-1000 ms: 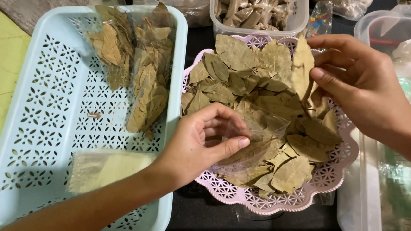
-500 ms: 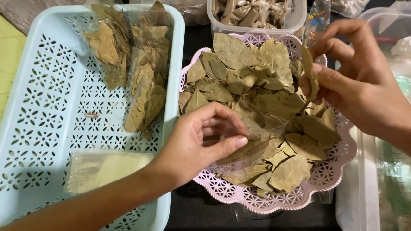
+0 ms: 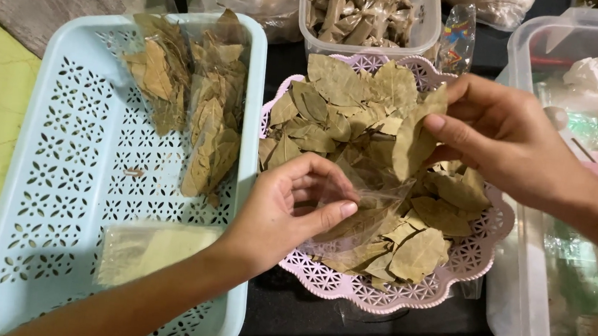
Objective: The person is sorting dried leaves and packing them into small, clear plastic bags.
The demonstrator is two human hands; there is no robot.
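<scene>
1. Pink plastic lattice-rimmed plate (image 3: pixel 475 254) — centre of view, on a dark tabletop (image 3: pixel 303 315); heaped with dried brown-green leaves (image 3: pixel 339 97).
2. Left hand (image 3: pixel 278 212) — over the plate's near-left edge; thumb and fingers pinch the mouth of a small clear plastic bag (image 3: pixel 362 218), which lies on the leaves.
3. Right hand (image 3: pixel 507 144) — above the plate's right side; thumb and fingers pressed on a single long dried leaf (image 3: pixel 413 137), held upright just above the bag's mouth.
4. Pale blue perforated plastic tray (image 3: pixel 66 194) — left of the plate, touching its rim; holds two clear packets filled with leaves (image 3: pixel 185 93) at the far end and a flat stack of empty clear bags (image 3: pixel 146 248) at the near end.
5. Clear plastic tub of brown pieces (image 3: pixel 366 15) — just behind the plate.
6. Large clear plastic bin (image 3: pixel 567 39) — at the right edge, contents blurred.
</scene>
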